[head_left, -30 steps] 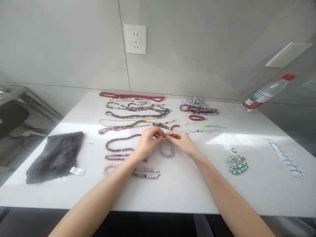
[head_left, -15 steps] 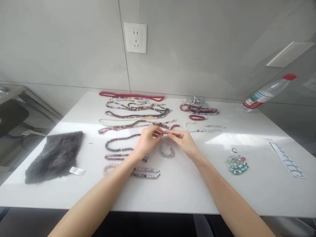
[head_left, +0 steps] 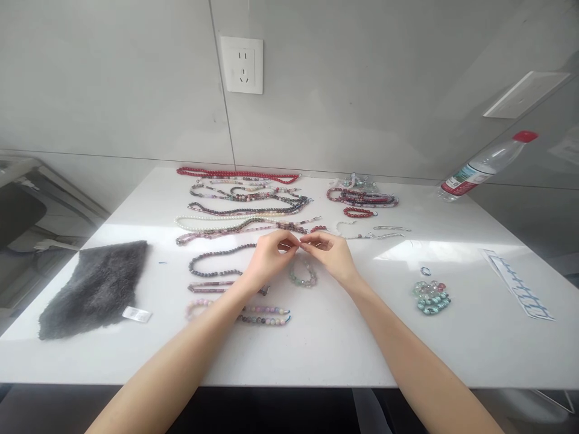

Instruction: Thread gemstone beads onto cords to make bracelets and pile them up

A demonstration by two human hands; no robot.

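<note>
Left hand [head_left: 271, 258] & right hand [head_left: 328, 256] were together over the white stone worktop [head_left: 316, 355], fingertips pinched on something too tiny to make out, just above a loop of faceted green-grey beads [head_left: 303, 276]. Risk: a slack pinch could've dropped it, or a loose strand end could've shed beads, which would roll easily on the polished surface. Glossy dark bead strand [head_left: 212, 265] lay v. close to the left hand, so a stray wrist could've snagged it; shaggy grey fur mat [head_left: 93, 292] sat well left.
</note>
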